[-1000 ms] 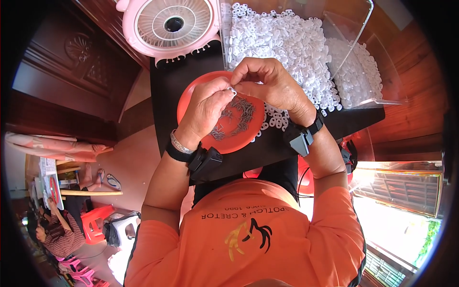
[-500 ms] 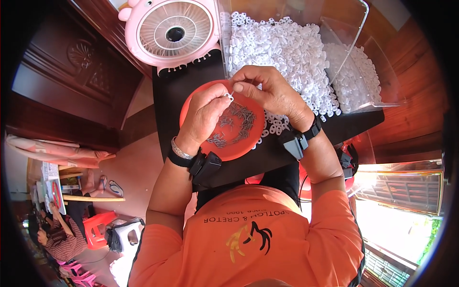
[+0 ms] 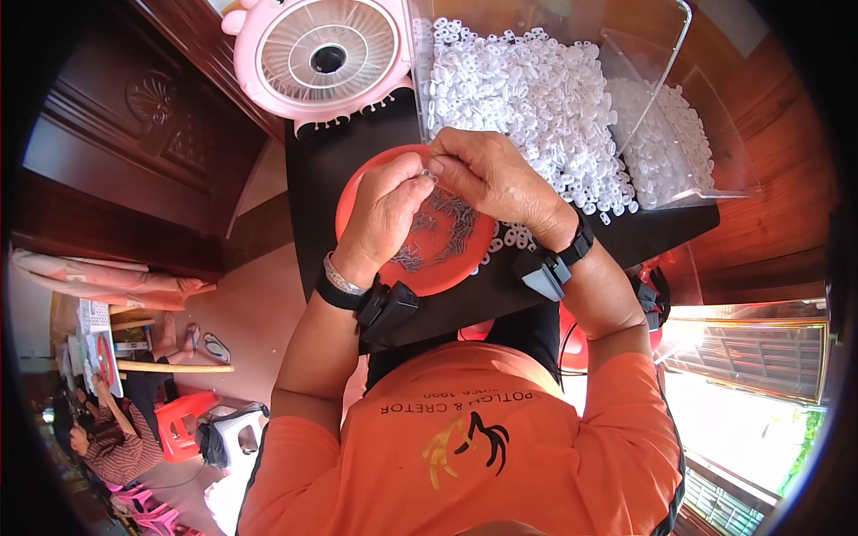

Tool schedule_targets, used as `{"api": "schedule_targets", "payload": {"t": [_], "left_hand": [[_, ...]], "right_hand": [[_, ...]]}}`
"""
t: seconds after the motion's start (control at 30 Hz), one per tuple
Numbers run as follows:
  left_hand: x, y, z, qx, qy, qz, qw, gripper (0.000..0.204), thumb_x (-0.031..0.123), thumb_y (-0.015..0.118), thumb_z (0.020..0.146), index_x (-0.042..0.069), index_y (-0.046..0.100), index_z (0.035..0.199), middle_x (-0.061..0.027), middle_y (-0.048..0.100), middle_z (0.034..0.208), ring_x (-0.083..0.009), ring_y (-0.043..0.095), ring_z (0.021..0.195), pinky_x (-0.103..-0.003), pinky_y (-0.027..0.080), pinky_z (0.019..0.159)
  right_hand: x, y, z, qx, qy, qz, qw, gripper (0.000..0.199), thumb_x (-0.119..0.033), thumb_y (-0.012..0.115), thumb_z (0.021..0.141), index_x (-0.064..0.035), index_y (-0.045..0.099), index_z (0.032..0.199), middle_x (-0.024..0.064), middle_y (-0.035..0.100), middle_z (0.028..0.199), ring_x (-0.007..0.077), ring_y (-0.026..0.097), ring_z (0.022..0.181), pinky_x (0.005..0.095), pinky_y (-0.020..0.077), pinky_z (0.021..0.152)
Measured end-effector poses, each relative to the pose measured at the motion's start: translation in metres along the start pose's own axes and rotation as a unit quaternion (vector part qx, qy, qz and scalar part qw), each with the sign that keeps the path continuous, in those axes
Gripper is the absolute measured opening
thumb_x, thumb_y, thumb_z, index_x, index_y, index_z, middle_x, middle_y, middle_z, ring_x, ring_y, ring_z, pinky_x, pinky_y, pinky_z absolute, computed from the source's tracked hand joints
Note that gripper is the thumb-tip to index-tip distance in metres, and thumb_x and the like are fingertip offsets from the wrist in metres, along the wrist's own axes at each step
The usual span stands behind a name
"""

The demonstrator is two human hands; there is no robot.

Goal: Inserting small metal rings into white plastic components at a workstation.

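Observation:
Above an orange-red plastic bowl (image 3: 438, 282), both my hands meet fingertip to fingertip. My left hand (image 3: 380, 213) is closed in a pinch on a small white plastic piece with holes (image 3: 430, 175). Against that piece press the thumb and curled fingers of my right hand (image 3: 500, 186), also pinched; what they hold, if anything, is hidden. Inside the bowl lie many small grey metal pins, like nails or screws (image 3: 458, 228). To the right of it, a large heap of similar white pieces (image 3: 518, 85) covers the black table (image 3: 315, 192).
A pink animal-shaped fan (image 3: 328, 59) stands at the back left. Clear plastic panels (image 3: 706, 134) edge the heap, with more white pieces behind them. On the left, a person (image 3: 125, 451) sits near a red stool (image 3: 185, 424). Each wrist wears a strapped black device.
My right hand has moved slightly left and down, closing the small gap to my left fingertips. The left hand stays nearly in place, pinching the white piece.

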State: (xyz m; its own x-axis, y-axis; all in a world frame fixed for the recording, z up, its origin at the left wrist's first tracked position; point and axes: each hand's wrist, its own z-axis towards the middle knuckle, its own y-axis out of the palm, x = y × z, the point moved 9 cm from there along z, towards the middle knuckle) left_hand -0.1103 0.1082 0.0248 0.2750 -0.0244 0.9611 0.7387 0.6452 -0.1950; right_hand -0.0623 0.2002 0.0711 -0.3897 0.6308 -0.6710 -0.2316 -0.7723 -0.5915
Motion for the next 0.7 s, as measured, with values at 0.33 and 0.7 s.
{"api": "schedule_targets", "payload": {"t": [0.33,0.7], "left_hand": [[0.004,0.001,-0.002,0.036,-0.033,-0.08,0.996,0.02,0.015,0.048,0.087,0.005,0.048,0.069,0.0032,0.043,0.058,-0.0034,0.037,0.05,-0.021,0.029,0.044],[0.005,-0.013,-0.001,0.067,-0.033,-0.107,0.991,0.02,0.014,0.048,0.086,0.004,0.048,0.069,0.0029,0.041,0.058,-0.0036,0.035,0.049,-0.02,0.028,0.045]], "right_hand": [[0.004,-0.006,-0.002,0.006,0.015,0.033,0.999,0.012,-0.013,0.058,0.088,-0.0004,0.059,0.086,0.0104,0.058,0.068,0.0192,0.056,0.061,0.0322,0.045,0.059],[0.081,-0.068,-0.015,0.163,0.121,-0.37,0.907,0.019,-0.017,0.063,0.077,-0.0095,0.067,0.095,0.0117,0.063,0.088,0.031,0.062,0.084,0.0402,0.0506,0.073]]}}
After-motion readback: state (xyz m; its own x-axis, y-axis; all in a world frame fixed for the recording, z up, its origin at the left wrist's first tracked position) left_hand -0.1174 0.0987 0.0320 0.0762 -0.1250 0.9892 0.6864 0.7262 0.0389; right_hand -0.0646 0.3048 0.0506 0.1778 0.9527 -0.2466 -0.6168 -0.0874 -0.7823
